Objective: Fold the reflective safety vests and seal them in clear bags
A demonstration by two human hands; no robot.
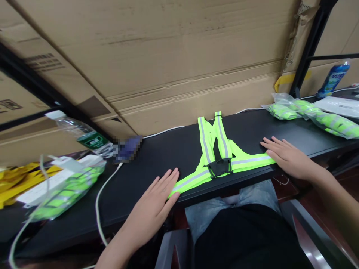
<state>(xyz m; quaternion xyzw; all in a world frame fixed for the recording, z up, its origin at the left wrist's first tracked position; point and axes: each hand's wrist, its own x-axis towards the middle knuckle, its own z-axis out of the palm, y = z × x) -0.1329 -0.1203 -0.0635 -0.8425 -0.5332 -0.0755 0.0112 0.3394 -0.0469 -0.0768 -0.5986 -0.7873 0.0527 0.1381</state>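
Head view: a lime-yellow reflective harness [206, 140] lies on the black table [168, 149], its waist band running close along the front edge and its two shoulder straps reaching toward the back edge. The left hand [157, 201] rests palm down at the band's left end, the right hand [288, 157] at its right end. On both, the fingers are straight and slightly spread, laid flat, with nothing clasped. Without a grip, a sideways slip of either palm could ruck the band or pull it crooked; being so near the front edge, it could also be dragged over by a careless tug. A white cable [98, 201], hanging over that edge beside the left hand, could snag. The harness is flat, limp webbing with a pale grey stripe along its middle; its buckle [220, 167] looks like stiff black plastic, roughly rectangular. Creased brown cardboard [179, 59] rises behind the table's smooth, faintly shiny top.
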